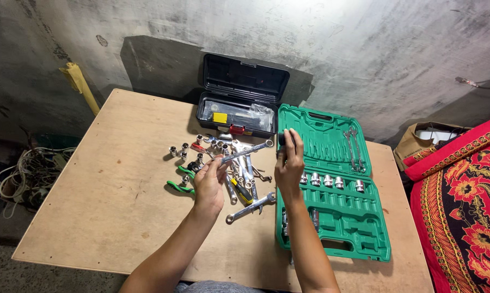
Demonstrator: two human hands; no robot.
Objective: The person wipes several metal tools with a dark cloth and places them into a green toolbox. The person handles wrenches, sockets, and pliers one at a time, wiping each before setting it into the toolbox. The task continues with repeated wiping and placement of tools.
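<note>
The left hand [209, 182] is raised a little over the wooden table [103, 184], and its fingers are pinched together on one end of a combination wrench [247, 151], which points up and to the right above a loose pile of wrenches [244, 179] and small chrome sockets [184, 153] lying on the table. The right hand [289, 165] is beside the left edge of the open green tool case [359, 228]; its fingers are closed around a small dark object [282, 139], but what kind of object it is I cannot tell. Inside the green case, a row of sockets [329, 182] sits in the middle tray and two wrenches [354, 147] rest in the lid. Behind the pile, an open black toolbox [239, 97] stands against the grey wall. A green-handled tool [180, 189] lies just left of the left hand
</note>
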